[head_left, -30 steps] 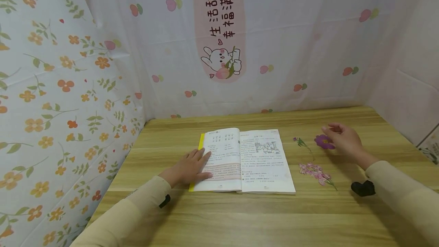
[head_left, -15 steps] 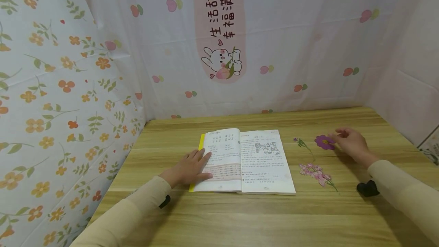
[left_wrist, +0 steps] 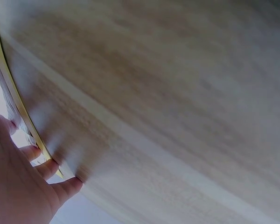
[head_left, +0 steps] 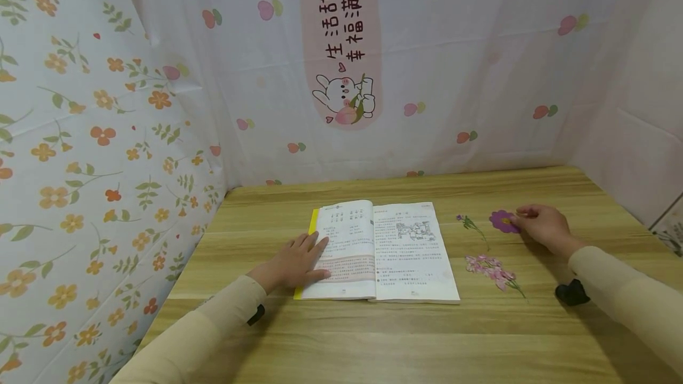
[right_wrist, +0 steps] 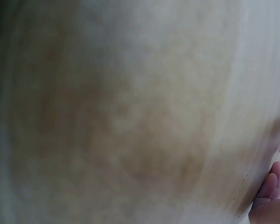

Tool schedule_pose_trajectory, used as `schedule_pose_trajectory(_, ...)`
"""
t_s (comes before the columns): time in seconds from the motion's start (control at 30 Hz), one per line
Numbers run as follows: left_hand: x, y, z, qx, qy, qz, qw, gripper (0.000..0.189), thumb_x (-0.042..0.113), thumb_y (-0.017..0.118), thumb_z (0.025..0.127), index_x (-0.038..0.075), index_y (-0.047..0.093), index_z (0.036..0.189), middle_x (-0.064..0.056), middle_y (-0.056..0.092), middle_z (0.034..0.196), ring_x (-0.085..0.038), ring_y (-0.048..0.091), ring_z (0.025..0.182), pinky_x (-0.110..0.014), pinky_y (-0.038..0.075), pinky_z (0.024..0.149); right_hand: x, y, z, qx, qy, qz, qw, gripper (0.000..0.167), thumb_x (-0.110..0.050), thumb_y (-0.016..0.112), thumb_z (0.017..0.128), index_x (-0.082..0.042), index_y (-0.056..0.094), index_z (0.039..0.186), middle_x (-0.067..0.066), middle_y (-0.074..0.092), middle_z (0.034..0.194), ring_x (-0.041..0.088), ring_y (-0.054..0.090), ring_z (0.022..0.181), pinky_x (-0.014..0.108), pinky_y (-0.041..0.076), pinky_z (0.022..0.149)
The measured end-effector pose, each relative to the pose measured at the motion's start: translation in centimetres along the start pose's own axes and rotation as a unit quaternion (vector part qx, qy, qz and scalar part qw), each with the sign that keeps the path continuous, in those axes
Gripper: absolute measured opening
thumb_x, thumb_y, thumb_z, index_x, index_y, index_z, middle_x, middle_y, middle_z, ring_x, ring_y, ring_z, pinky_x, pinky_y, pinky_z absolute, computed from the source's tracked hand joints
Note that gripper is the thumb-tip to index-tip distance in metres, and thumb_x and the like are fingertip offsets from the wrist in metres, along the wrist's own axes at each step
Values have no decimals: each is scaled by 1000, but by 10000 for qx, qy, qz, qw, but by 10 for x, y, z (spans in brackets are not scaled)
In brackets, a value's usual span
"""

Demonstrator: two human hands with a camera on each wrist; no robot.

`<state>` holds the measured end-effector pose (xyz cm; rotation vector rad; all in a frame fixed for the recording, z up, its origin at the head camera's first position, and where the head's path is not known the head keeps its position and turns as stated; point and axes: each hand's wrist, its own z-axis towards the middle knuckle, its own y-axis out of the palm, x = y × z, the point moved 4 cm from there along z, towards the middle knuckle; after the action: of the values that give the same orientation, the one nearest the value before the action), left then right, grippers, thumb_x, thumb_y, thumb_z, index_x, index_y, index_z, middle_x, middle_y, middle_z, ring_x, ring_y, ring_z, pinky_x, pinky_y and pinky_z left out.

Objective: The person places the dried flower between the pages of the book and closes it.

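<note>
An open book point(head_left: 411, 253) with a yellow cover edge lies on the wooden table. My left hand point(head_left: 292, 259) rests on its left page, fingers spread; the left wrist view shows the fingers point(left_wrist: 49, 169) reaching over the yellow edge. At the right, a flat purple flower point(head_left: 501, 221) with a yellowish centre lies on the wood. My right hand point(head_left: 546, 227) is at its right side, fingertips touching or just over the petals. In the right wrist view only part of that hand point(right_wrist: 269, 196) shows, at the lower right, beside a sliver of purple.
Between book and purple flower lies a small purple-flowered sprig point(head_left: 469, 224) with a green stem. Nearer the front is a pink flower cluster point(head_left: 492, 270) on a thin stem. Patterned cloth point(head_left: 453, 76) hangs behind the table point(head_left: 341, 342) and along its left side.
My right hand first drew back to the right from over the purple flower, then came slightly lower at its right edge. The left hand and the book stay as they were.
</note>
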<state>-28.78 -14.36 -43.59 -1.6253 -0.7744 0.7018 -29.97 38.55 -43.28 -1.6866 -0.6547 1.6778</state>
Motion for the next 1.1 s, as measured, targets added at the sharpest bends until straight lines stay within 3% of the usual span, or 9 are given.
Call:
schedule_pose_trajectory(0.37,1,2,0,74,24,59,10000,83,65,39,95,10,23,155,-20,26,155,-41,27,139,-55,27,108,2,-1,2,150,-163,-312,9993,44,-25,58,98,14,60,119,35,56,119,57,43,112,64,32,90)
schedule_pose_trajectory(0.8,2,-2,-1,124,73,97,9998,82,63,40,96,8,26,154,-21,27,154,-41,29,138,-55,29,107,1,-3,1,340,-178,-403,9985,30,-20,60,96,7,71,105,29,64,109,54,49,107,61,33,88)
schedule_pose_trajectory(1.1,1,0,0,114,59,104,9999,82,64,40,95,8,26,154,-21,26,154,-40,29,138,-55,29,107,1,-4,-2,229,-162,-87,9996,41,-29,59,98,8,67,112,29,63,114,52,50,109,60,37,89)
